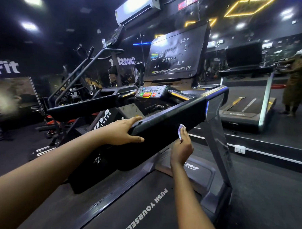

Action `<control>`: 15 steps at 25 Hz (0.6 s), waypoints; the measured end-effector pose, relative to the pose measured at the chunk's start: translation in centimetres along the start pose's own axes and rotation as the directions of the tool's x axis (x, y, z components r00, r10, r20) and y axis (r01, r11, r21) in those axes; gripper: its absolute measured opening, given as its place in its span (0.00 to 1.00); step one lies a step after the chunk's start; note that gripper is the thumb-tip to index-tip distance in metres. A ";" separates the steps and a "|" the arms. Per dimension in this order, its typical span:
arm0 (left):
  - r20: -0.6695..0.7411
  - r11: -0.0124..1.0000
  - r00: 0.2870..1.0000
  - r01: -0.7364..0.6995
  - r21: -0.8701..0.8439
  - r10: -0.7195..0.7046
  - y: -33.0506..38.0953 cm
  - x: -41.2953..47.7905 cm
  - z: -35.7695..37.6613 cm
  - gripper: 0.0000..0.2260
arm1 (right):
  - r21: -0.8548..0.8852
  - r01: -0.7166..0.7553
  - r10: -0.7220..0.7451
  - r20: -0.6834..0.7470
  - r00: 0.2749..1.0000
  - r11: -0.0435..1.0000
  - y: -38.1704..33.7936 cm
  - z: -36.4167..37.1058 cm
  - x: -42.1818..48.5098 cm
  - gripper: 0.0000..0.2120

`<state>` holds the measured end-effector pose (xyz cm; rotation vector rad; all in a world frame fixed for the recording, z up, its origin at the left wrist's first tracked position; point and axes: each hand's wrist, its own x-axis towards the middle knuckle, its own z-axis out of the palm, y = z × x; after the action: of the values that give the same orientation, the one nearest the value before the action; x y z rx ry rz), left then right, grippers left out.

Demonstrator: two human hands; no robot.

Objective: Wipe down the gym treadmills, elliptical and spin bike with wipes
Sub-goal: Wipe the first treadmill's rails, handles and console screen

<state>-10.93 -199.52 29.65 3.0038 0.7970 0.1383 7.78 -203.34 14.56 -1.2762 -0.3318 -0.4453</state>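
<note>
A black treadmill stands right in front of me, with its right handrail (172, 120) running from the console toward me. My left hand (124, 130) grips the near end of that handrail, fingers over the top and thumb underneath. My right hand (181, 145) presses a small white wipe (181, 130) against the rail's outer side face. The console screen (174, 56) is dark, and a control panel (150, 93) with red and green buttons sits below it. The running belt (141, 210) lies under my arms.
A large wall mirror on the right reflects a second treadmill (249, 102) and a standing person (295, 83). To the left stand another black machine frame (78, 75) and red-and-black equipment (55, 121). A white wall socket (240, 148) sits low on the mirror base.
</note>
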 end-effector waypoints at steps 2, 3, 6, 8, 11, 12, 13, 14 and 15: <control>0.018 0.999 1.000 0.016 0.044 -0.017 0.4 0.5 0.3 0.36 | -0.011 0.183 -0.182 0.034 0.983 0.983 -1.9 -0.6 -1.1 0.25; 0.011 0.998 1.000 0.014 0.054 -0.015 0.4 0.6 0.4 0.36 | 0.014 0.350 -0.350 0.104 0.931 0.937 -3.2 -0.8 -2.4 0.25; -0.011 0.997 1.000 -0.007 0.073 0.008 0.6 0.3 0.4 0.35 | 0.171 0.681 -0.696 0.300 0.652 0.712 -4.8 -1.4 -4.9 0.22; -0.011 0.997 1.000 -0.002 0.076 0.003 0.7 0.3 0.4 0.34 | 0.128 0.736 -0.729 0.324 0.603 0.665 -3.7 -1.3 -2.6 0.23; 0.004 0.998 1.000 0.008 0.068 -0.008 0.7 0.4 0.4 0.34 | -0.029 0.749 -0.698 0.342 0.629 0.662 -1.6 -0.6 2.2 0.25; 0.005 0.998 1.000 0.010 0.068 -0.011 0.7 0.3 0.4 0.35 | -0.076 0.756 -0.692 0.352 0.630 0.650 -1.0 -0.5 3.7 0.25; 0.007 0.997 1.000 0.010 0.070 -0.011 0.6 0.3 0.4 0.35 | -0.114 0.755 -0.679 0.366 0.636 0.646 -0.4 -0.4 5.3 0.24; 0.007 0.998 1.000 0.008 0.069 -0.008 0.7 0.3 0.4 0.35 | -0.146 0.737 -0.651 0.379 0.658 0.660 0.0 -0.5 6.9 0.23; 0.006 0.998 1.000 0.006 0.066 -0.007 0.7 0.3 0.4 0.35 | -0.171 0.705 -0.614 0.381 0.691 0.688 0.2 -0.6 8.1 0.22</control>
<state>-10.34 -199.95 29.31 3.0612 0.8268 0.1051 14.93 -205.02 18.13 -1.5075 -1.0478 -0.9678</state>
